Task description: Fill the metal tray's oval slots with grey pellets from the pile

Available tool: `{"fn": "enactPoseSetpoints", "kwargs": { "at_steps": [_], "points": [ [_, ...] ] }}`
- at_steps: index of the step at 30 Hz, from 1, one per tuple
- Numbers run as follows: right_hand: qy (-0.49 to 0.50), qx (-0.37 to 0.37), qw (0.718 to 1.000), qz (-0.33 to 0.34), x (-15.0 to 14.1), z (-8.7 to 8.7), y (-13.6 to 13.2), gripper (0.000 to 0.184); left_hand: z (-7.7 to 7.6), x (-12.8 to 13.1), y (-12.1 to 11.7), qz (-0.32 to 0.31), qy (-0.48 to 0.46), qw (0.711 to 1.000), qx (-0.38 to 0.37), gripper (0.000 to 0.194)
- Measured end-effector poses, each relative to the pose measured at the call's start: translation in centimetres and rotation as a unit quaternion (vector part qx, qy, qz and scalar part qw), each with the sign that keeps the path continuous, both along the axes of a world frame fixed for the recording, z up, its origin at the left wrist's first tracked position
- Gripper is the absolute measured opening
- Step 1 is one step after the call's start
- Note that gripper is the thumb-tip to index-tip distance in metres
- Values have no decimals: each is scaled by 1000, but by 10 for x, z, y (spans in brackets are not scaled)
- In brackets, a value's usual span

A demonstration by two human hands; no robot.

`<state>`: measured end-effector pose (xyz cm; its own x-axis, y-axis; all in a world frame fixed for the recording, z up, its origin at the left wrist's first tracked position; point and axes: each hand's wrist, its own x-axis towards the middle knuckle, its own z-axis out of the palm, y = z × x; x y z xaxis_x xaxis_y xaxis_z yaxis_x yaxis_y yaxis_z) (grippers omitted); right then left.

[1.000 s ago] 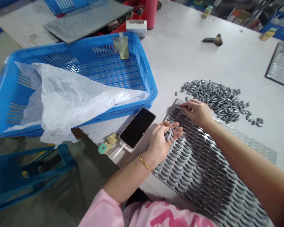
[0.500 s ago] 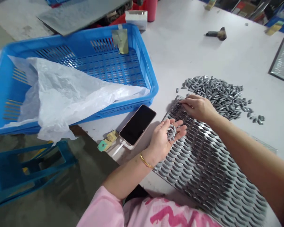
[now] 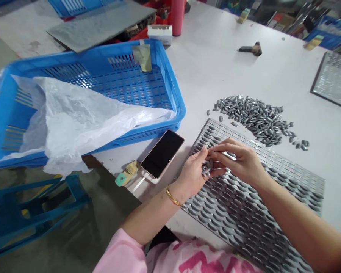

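My left hand (image 3: pixel 193 176) is cupped palm up and holds a small bunch of oval grey metal pellets (image 3: pixel 207 167). My right hand (image 3: pixel 238 161) reaches over from the right, its fingertips at those pellets. I cannot tell whether it holds one. Both hands hover above a perforated metal sheet with raised oval openings (image 3: pixel 244 227). Beyond the sheet's far edge, a loose pile of similar grey pellets (image 3: pixel 252 119) lies on the white table (image 3: pixel 216 76), with several strays at its right end.
A black-screened smartphone (image 3: pixel 161 153) lies left of the sheet beside a blue plastic crate (image 3: pixel 173 89) lined with white plastic film (image 3: pixel 74 117). A second metal sheet (image 3: pixel 333 79) lies at the far right. A blue stool (image 3: pixel 36 212) stands on the floor at left.
My right hand has moved from the sheet's far corner to my left palm. My left fingers have curled in around the pellets. The view has shifted slightly.
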<state>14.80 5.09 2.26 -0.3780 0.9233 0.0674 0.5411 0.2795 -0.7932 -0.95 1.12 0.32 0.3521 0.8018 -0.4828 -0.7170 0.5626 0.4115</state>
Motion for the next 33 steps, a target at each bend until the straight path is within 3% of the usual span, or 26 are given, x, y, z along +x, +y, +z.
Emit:
{"fn": "enactPoseSetpoints", "kwargs": {
  "at_steps": [7,11,15,20,25,33],
  "points": [
    [29,-95,995,10,21,0,-9,22,-6,1,-2,-19,85,996,32,31],
    [26,-93,994,59,27,8,-5,17,-6,3,-1,-26,98,993,52,26],
    [-29,-40,997,51,32,4,11,15,-3,2,1,-20,75,997,4,25],
    [-90,102,989,-62,43,-31,47,18,-2,1,4,28,50,997,-54,18],
    [-156,162,973,-41,44,-59,71,23,-4,1,5,35,16,995,-97,18],
    [-251,227,940,31,45,-63,74,29,0,2,5,25,4,994,-102,14]
  ]
}}
